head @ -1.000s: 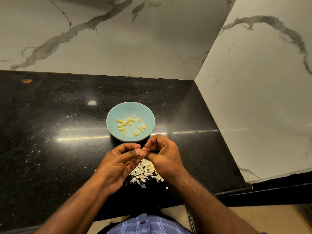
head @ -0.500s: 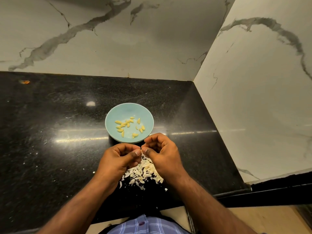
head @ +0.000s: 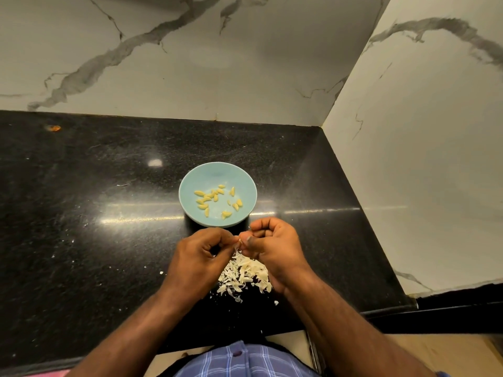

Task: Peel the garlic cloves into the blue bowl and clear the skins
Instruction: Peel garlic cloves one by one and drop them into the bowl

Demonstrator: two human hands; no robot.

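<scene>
pale papery skins point(head: 245, 273) lie heaped on the black surface point(head: 81, 213) directly under both hands, where falling peel collects for clearing. left hand point(head: 198, 257) and right hand point(head: 272, 246) pinch one garlic clove point(head: 240, 241) between fingertips, just short of the blue bowl point(head: 217, 175) holding the peeled cloves point(head: 215, 200).

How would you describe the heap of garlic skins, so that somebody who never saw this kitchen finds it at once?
Start at the black speckled stone countertop in the marble-walled corner and find the round light-blue bowl. Just nearer the person, below the left hand and right hand, lies the heap of white papery garlic skins. Unlike the yellow peeled garlic cloves, it lies on bare stone.
</scene>
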